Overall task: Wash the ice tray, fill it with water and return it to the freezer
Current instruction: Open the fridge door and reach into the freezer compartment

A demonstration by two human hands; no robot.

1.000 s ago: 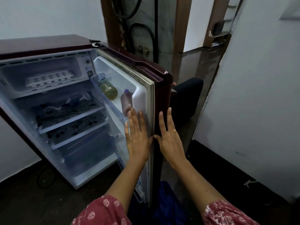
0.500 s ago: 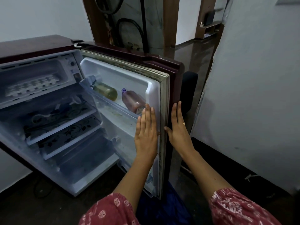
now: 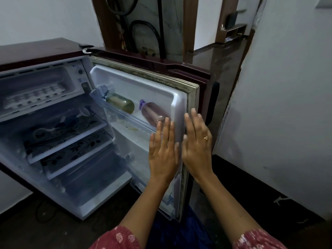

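Observation:
A small maroon fridge stands open, its door swung out to the right. The white ice tray lies in the freezer compartment at the top left of the fridge. My left hand has straight fingers and lies flat against the inner side of the door near its free edge. My right hand, with a ring on one finger, is flat with straight fingers at the door's edge and outer side. Neither hand holds anything.
Two bottles lie in the door shelf, a yellowish bottle and a brownish bottle. Patterned shelves fill the fridge. A white wall stands close on the right. A doorway opens behind the fridge onto a dark floor.
The door has swung further open, showing more of its inner side. Both hands stayed flat at its free edge and moved with it. The view shifted left.

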